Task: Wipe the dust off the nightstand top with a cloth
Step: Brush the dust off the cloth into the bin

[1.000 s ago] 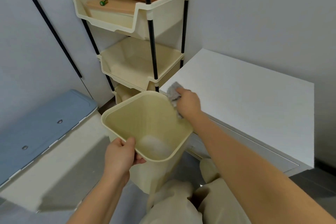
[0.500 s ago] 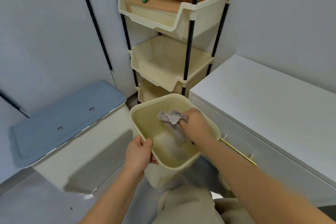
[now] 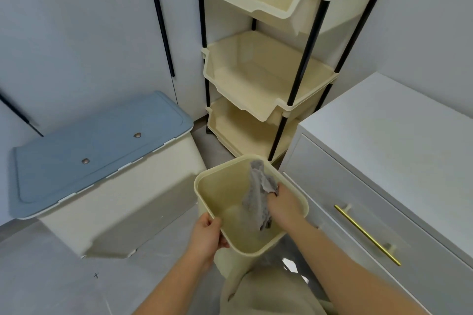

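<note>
cloth [image 3: 258, 198]: we see grey fabric, soft, nubbly and matt.
bin [image 3: 217, 192]: we read it as cream plastic, smooth with a faint sheen.
nightstand top [image 3: 384, 140]: white, smooth and matt to our eyes.
drawer handle [image 3: 367, 235]: brass-coloured metal, glossy.
rack trays [image 3: 243, 79]: cream plastic, we judge.
poles [image 3: 305, 59]: black, smooth.
box lid [image 3: 89, 151]: blue plastic, matt.

Left hand [image 3: 207, 235] and right hand [image 3: 284, 206], both bare, without rings, watch or gloves in view. Forearms [image 3: 358, 263] uncovered up to the lower edge, no sleeve showing. Pale cream trousers [image 3: 268, 294] of soft cloth, creased into loose folds between the arms.
</note>
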